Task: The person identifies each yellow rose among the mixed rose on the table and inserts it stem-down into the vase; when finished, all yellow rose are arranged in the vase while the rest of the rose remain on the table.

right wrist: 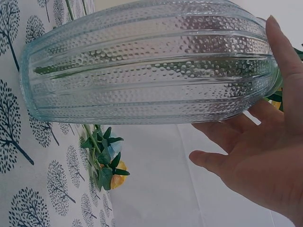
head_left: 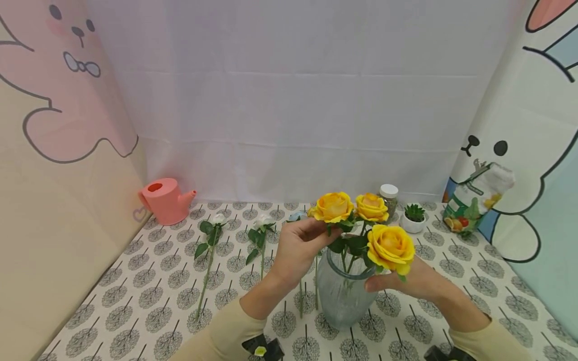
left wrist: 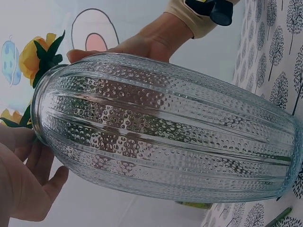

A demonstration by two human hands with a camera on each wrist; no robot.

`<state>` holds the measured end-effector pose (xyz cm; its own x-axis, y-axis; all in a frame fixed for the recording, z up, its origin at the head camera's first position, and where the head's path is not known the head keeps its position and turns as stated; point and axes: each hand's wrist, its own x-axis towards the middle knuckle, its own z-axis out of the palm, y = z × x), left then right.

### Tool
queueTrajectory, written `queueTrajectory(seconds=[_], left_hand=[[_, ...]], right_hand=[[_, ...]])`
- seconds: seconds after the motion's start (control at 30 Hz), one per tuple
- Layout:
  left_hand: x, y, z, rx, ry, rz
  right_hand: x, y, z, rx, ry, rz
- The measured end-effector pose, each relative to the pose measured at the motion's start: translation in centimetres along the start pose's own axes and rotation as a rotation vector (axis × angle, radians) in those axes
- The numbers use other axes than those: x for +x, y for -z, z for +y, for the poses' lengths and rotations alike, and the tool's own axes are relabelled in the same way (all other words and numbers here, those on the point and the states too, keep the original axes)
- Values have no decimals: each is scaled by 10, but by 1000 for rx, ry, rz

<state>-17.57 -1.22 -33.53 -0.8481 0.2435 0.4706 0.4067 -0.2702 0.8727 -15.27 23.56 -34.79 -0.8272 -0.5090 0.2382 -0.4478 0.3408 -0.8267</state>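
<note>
A clear ribbed glass vase [head_left: 345,296] stands upright on the table with several green stems inside. Three yellow roses rise above its rim: one at the left [head_left: 334,207], one at the back [head_left: 372,207], one at the front right [head_left: 391,249]. My left hand [head_left: 293,248] pinches the left rose just under its bloom; some fingertips are hidden behind the leaves. My right hand [head_left: 417,281] holds the vase near its neck, thumb on the near side, and in the left wrist view its fingers show through the glass.
White roses [head_left: 219,219] [head_left: 263,220] lie to the left, a light blue rose [head_left: 297,216] behind my left hand. A pink watering can [head_left: 169,203] stands back left. Back right are a white-lidded jar [head_left: 389,191], a potted succulent [head_left: 413,220] and a printed bag [head_left: 478,200].
</note>
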Motion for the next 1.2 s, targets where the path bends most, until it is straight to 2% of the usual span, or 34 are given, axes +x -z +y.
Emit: queueTrajectory(seconds=[0.33, 0.63, 0.8, 0.93, 1.07, 1.2], left_hand=[[0, 1, -2, 31, 38, -1], [1, 4, -1, -2, 156, -32], [4, 11, 2, 42, 218, -59], [9, 19, 5, 50, 249, -27], [16, 26, 3, 67, 241, 30], [24, 31, -9, 86, 248, 76]], right_hand=[[1, 1, -2, 53, -50, -39], [1, 1, 0, 117, 11, -69], [1, 1, -1, 105, -56, -74], [1, 2, -2, 86, -128, -96], [0, 3, -2, 88, -102, -120], [-1, 5, -2, 101, -83, -127]])
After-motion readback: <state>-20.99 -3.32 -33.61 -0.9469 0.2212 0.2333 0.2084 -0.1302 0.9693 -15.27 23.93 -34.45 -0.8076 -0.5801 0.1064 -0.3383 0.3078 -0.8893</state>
